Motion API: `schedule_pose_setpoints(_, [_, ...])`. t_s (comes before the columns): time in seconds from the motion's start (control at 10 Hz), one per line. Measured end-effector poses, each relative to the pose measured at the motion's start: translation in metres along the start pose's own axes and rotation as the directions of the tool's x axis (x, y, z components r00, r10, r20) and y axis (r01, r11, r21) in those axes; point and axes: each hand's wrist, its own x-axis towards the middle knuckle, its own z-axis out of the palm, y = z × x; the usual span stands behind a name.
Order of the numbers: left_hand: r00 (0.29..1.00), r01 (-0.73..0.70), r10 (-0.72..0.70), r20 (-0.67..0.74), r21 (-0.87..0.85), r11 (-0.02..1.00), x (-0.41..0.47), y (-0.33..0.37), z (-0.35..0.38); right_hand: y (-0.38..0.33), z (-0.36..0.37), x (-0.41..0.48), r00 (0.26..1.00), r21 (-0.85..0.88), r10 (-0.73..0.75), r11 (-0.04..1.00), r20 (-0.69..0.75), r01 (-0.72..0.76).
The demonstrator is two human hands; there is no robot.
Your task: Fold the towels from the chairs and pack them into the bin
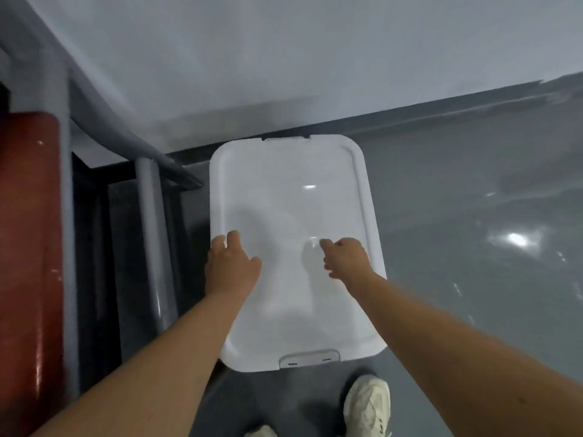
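White bin (296, 200) is sitting lidded on the floor (473, 171), as the left hand (232, 263) and right hand (345, 257) are reaching over it, fingers (234, 238) loose and gripping nothing, probably to open it.

Looked like some plain institutional room, not a home: shiny grey painted floor (473, 190), bare pale wall (284, 58), a red chair (28, 247) on grey metal tube legs (150, 222).

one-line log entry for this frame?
bin lid: closed | left hand: fingers at lid's left rim | right hand: over lid, contact unclear | towels: not in view
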Motion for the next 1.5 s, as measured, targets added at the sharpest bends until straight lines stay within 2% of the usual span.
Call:
schedule_pose_setpoints(0.1, [0.991,-0.119,0.128,-0.042,0.172,0.978,0.044,0.021,-0.015,-0.056,-0.017,0.041,0.966,-0.229,-0.259,0.942,-0.027,0.246])
schedule_pose_setpoints(0.2, [0.991,-0.136,0.13,0.041,0.338,0.931,0.085,0.032,-0.013,-0.104,-0.018,0.091,0.911,-0.342,-0.413,0.855,0.003,0.389])
schedule_pose_setpoints(0.3, [0.987,-0.058,0.006,0.16,0.323,0.944,0.113,0.035,0.0,-0.144,-0.005,0.141,0.842,-0.448,-0.536,0.738,0.065,0.504])
schedule_pose_setpoints(0.4, [0.986,-0.005,-0.053,0.16,0.347,0.938,0.117,0.031,0.019,-0.177,0.005,0.186,0.804,-0.593,-0.575,0.596,0.154,0.541])
schedule_pose_setpoints(0.5, [0.994,0.0,-0.043,0.097,0.405,0.915,0.118,0.026,0.027,-0.195,0.009,0.22,0.837,-0.698,-0.476,0.503,0.269,0.51])
schedule_pose_setpoints(0.6, [0.997,-0.013,-0.024,0.076,0.451,0.893,0.119,0.022,0.024,-0.206,0.01,0.242,0.849,-0.715,-0.387,0.471,0.359,0.517])
schedule_pose_setpoints(0.9, [0.99,0.015,-0.072,0.117,0.427,0.904,0.118,0.029,0.017,-0.225,0.019,0.249,0.828,-0.745,-0.349,0.374,0.439,0.552])
schedule_pose_setpoints(1.1, [0.991,0.084,-0.117,0.06,0.391,0.917,0.116,0.011,0.014,-0.221,0.05,0.233,0.762,-0.738,-0.521,0.323,0.383,0.592])
schedule_pose_setpoints(1.2, [0.991,0.097,-0.127,0.053,0.381,0.92,0.118,0.008,0.013,-0.215,0.065,0.222,0.716,-0.768,-0.612,0.262,0.335,0.584])
schedule_pose_setpoints(1.3, [0.986,0.095,-0.144,0.09,0.413,0.906,0.117,0.017,0.009,-0.197,0.063,0.214,0.678,-0.774,-0.665,0.236,0.312,0.587])
schedule_pose_setpoints(1.4, [0.978,0.102,-0.162,0.131,0.375,0.921,0.118,0.026,-0.014,-0.189,0.05,0.189,0.67,-0.729,-0.677,0.287,0.304,0.621])
schedule_pose_setpoints(1.5, [0.975,0.132,-0.161,0.152,0.184,0.974,0.115,0.035,-0.048,-0.191,0.031,0.154,0.731,-0.667,-0.621,0.42,0.283,0.615])
